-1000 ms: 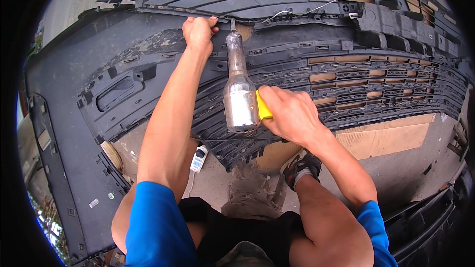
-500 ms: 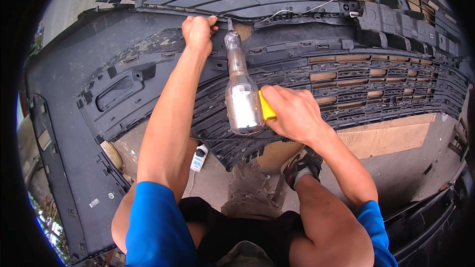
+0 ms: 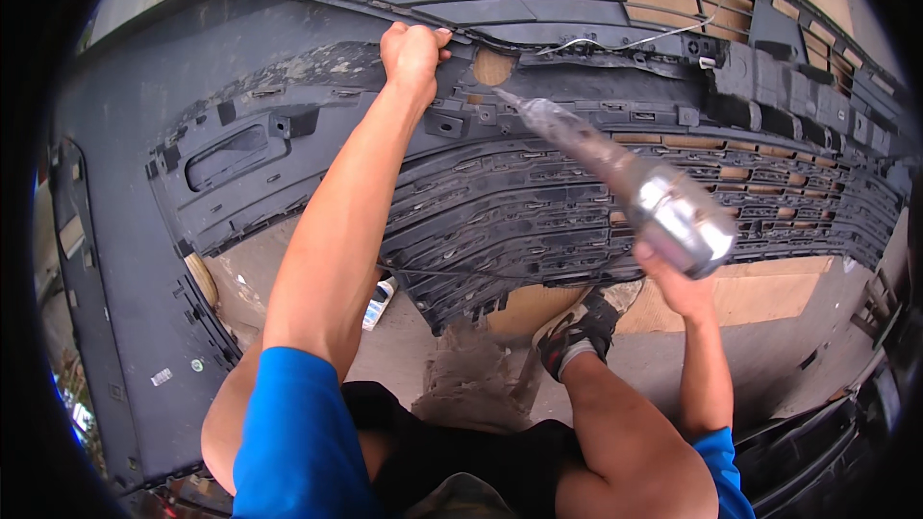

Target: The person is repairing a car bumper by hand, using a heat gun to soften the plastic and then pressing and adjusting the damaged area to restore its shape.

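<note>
My left hand [image 3: 411, 62] is closed on the edge of a long dark plastic strip [image 3: 356, 0] along the upper bumper section. My right hand [image 3: 673, 279] grips a silver, long-nosed power tool [image 3: 678, 216], which is angled up to the left and blurred. Its narrow tip hangs over the dark plastic just right of my left hand, below a round opening [image 3: 494, 65] showing tan material. The tool's yellow grip is hidden now. A slotted dark grille [image 3: 481, 187] lies beneath the tool.
A thin pale wire [image 3: 635, 39] runs over the upper part. Cardboard [image 3: 750, 293] lies on the concrete floor [image 3: 817, 356]. A white power strip [image 3: 378, 305] is partly hidden by my left arm. My shoe [image 3: 577, 336] is below the grille; another dark panel [image 3: 125, 308] lies at left.
My right hand has moved right and down with the tool, whose tip has left the strip's edge. My left hand stays on the strip, sitting slightly further right in the picture.
</note>
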The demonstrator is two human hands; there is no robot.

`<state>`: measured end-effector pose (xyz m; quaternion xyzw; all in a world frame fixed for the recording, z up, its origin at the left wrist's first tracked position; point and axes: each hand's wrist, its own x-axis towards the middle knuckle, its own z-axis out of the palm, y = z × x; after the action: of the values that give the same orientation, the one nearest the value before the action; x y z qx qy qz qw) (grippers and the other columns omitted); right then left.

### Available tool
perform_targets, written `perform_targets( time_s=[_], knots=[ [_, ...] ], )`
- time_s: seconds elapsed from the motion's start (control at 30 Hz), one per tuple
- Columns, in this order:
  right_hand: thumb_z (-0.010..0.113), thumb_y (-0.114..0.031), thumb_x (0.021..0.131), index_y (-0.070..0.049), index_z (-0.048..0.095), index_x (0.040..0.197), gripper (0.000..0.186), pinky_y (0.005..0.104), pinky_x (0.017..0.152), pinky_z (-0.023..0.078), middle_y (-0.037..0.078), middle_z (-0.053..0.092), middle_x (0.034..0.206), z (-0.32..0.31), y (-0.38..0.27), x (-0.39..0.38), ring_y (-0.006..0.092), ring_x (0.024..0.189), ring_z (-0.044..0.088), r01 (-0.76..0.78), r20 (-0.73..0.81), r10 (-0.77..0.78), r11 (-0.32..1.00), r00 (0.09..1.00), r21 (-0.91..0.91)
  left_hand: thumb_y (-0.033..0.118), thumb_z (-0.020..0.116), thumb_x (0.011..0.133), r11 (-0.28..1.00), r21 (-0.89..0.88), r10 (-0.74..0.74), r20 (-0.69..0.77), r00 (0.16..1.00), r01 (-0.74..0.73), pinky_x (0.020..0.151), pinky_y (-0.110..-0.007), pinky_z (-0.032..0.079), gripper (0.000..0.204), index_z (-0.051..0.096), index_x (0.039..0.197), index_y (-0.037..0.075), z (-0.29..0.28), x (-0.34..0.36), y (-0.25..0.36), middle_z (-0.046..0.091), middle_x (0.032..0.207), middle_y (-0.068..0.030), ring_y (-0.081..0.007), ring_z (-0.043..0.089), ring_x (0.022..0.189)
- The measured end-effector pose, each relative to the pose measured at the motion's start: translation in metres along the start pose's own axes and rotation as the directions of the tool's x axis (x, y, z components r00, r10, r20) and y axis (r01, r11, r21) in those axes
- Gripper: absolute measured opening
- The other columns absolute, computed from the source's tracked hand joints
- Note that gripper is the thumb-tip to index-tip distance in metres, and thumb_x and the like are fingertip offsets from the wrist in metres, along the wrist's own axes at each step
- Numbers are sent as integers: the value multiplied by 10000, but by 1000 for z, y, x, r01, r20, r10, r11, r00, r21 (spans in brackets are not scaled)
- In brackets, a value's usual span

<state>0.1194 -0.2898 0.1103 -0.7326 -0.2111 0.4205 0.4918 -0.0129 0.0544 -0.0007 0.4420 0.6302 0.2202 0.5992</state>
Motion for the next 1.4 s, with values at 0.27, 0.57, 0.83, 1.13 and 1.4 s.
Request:
perform_targets(
  time_s=[0.27, 0.57, 0.83, 1.13, 1.4],
  knots=[
    [729, -218, 858, 20, 641, 993, 287, 233, 467, 434, 29, 607, 709, 4, -104, 80, 80, 536, 537, -25, 212, 42, 996, 976, -83, -57, 637, 766, 1000, 5, 9, -44, 999, -9, 587, -297, 467, 158, 493, 798, 2, -1, -4, -1, 601, 756, -111, -159, 532, 593],
    [716, -237, 881, 7, 662, 963, 263, 235, 483, 421, 5, 580, 654, 36, -115, 104, 73, 528, 518, -16, 196, 68, 967, 978, -254, -37, 626, 761, 997, 42, 64, -87, 994, -61, 608, -322, 473, 128, 499, 767, -16, 1, 3, -11, 593, 736, -109, -172, 554, 618],
    [705, -276, 881, -6, 655, 894, 275, 233, 479, 409, 1, 564, 610, 42, -108, 110, 70, 513, 511, -39, 168, 95, 951, 981, -308, -33, 625, 748, 994, 81, 76, -96, 993, -68, 611, -329, 473, 114, 511, 751, -23, 2, 6, -12, 599, 727, -109, -175, 561, 620],
    [704, -288, 881, -11, 647, 859, 284, 237, 466, 403, -3, 556, 585, 43, -105, 108, 71, 496, 511, -29, 136, 70, 959, 988, -282, -19, 627, 752, 997, 58, 64, -95, 993, -59, 612, -334, 470, 109, 519, 755, -22, 4, 0, -7, 594, 720, -104, -184, 555, 623],
    [708, -291, 880, -6, 646, 892, 292, 239, 469, 408, 5, 563, 603, 44, -97, 114, 75, 507, 516, -39, 126, 72, 967, 989, -250, -17, 633, 754, 997, 56, 66, -103, 992, -61, 610, -336, 457, 113, 521, 764, -23, 3, -1, -6, 591, 718, -111, -183, 545, 618]
  ],
)
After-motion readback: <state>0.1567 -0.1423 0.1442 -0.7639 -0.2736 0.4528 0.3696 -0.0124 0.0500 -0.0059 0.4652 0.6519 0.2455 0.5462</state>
